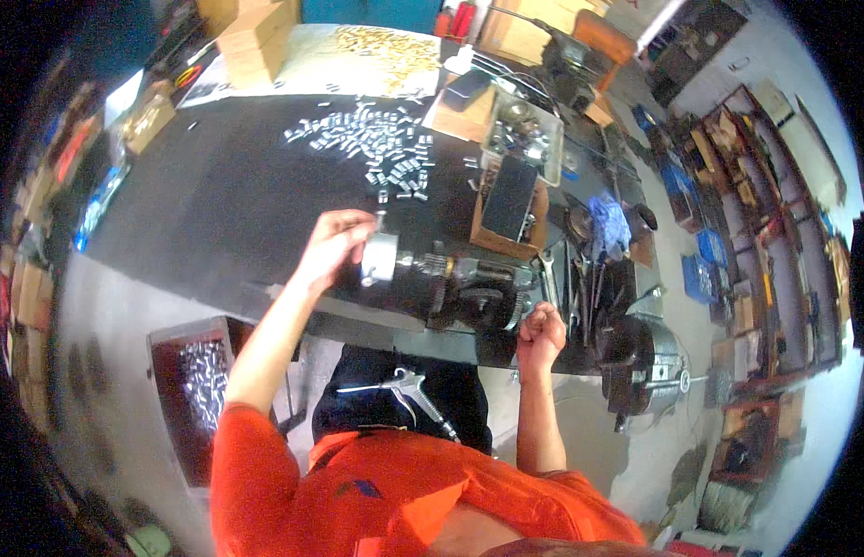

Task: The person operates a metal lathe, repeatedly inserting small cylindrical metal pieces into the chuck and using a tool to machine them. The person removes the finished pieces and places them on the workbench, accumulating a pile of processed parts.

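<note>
At the front of the dark workbench stands a small bench machine (pixel 478 274) with gears and a shaft. A bright round metal chuck (pixel 380 259) forms its left end. My left hand (pixel 337 243) is beside that chuck, thumb and fingers pinched on a small metal sleeve (pixel 380 221) at its top edge. My right hand (pixel 541 332) is closed in a fist by the toothed wheel (pixel 519 310) at the machine's right end; what it grips is hidden. Many small silvery sleeves (pixel 362 135) lie loose beyond the left hand.
Brass-coloured pieces (pixel 386 51) lie on a white sheet at the back. A wooden box (pixel 512 206) and wrenches (pixel 549 278) sit right of the machine, near a bench vise (pixel 645 357). A bin of metal pieces (pixel 163 371) stands lower left. An air blow gun (pixel 413 390) rests at my lap.
</note>
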The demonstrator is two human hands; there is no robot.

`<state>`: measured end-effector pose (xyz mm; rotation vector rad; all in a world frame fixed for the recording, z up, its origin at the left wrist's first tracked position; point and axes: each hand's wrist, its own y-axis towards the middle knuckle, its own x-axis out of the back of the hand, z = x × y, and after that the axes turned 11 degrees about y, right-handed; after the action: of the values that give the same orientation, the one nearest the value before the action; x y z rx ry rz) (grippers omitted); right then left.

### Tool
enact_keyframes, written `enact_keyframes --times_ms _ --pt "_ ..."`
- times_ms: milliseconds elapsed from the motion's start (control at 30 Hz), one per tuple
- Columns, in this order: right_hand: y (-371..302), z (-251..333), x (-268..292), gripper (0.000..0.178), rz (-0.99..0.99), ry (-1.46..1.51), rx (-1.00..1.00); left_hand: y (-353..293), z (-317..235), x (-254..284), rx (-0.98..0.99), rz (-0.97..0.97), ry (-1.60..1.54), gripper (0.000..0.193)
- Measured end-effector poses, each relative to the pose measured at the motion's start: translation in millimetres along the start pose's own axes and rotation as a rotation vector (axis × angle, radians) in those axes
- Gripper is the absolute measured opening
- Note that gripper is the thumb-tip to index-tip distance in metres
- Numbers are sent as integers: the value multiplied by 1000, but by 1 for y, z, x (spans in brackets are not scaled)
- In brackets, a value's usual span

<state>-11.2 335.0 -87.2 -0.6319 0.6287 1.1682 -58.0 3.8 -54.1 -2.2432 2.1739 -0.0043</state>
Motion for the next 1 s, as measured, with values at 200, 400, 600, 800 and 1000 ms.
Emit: enact_keyframes --times_ms 200,400,600,800,1000 --pt "3 -1 4 13 83 -5 -2 -58 -55 13 -169 55 -52 13" --pt "2 3 4 12 70 -91 -9 -56 -55 15 -233 77 8 11" --pt "-14 17 -8 15 82 -84 -7 -53 -59 19 -177 189 18 12" --pt "-23 51 -45 15 202 -162 -26 -44 -60 25 -193 298 35 11" --pt "26 63 -77 17 320 -105 -13 -46 -64 25 -191 314 54 7"
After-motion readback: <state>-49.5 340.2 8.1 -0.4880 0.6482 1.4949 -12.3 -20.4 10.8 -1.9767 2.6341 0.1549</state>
